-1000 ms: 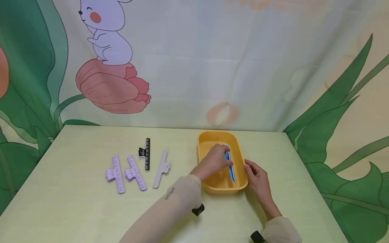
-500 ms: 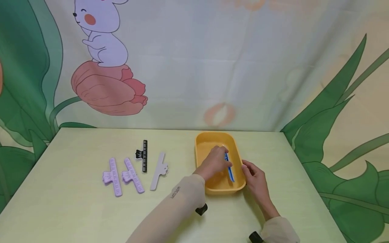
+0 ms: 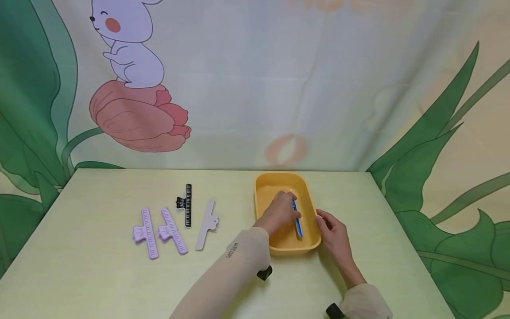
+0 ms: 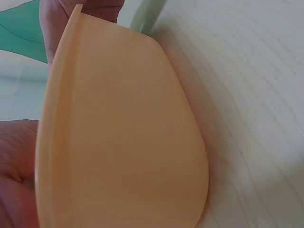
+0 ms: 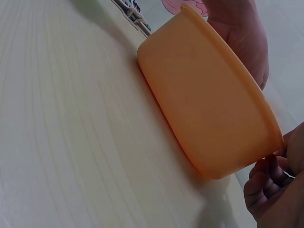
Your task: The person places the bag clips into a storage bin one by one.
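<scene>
Left hand (image 3: 278, 212) is arching down, pinching slim blue clip (image 3: 299, 228), right hand (image 3: 334, 232) gripping yellow plastic tray (image 3: 295, 251), printed curtain (image 3: 239, 88) backing pale table (image 3: 99, 283)

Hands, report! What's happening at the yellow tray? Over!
Left hand holds blue clip inside yellow tray. Right hand grips its rim. Four other clips lie outside, out of the way.

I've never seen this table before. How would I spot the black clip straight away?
On the pale table, look left of the yellow tray. The black clip lies there, between a lilac clip and a whitish clip. It reaches farthest back, and it alone is black, with a piano-key pattern along its bar.
</scene>
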Available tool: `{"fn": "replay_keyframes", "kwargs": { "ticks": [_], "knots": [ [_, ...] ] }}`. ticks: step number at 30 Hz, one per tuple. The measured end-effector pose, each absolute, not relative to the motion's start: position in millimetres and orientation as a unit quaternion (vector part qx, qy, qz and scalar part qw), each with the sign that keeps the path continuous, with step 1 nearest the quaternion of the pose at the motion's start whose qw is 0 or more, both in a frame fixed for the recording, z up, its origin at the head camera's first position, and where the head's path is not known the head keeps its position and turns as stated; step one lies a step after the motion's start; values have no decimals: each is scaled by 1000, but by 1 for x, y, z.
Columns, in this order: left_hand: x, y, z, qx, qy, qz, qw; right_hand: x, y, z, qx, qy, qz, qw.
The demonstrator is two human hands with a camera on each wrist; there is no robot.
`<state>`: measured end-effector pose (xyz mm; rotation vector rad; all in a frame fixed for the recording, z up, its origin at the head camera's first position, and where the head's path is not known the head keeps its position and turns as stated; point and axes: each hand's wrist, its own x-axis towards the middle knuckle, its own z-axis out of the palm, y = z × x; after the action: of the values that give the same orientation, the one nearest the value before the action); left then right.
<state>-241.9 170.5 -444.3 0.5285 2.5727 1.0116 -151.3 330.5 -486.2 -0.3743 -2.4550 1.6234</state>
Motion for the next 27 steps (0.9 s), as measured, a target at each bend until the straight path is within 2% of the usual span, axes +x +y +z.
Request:
{"fn": "replay_keyframes", "kwargs": {
  "ticks": [12,27],
  "knots": [
    [-242,174,-444,184,908,339,162,-150,330,-483,-122,-826,542,96],
    [-248,171,-450,246,917,291,116,-151,332,-487,-114,-822,546,116]
  ]
}}
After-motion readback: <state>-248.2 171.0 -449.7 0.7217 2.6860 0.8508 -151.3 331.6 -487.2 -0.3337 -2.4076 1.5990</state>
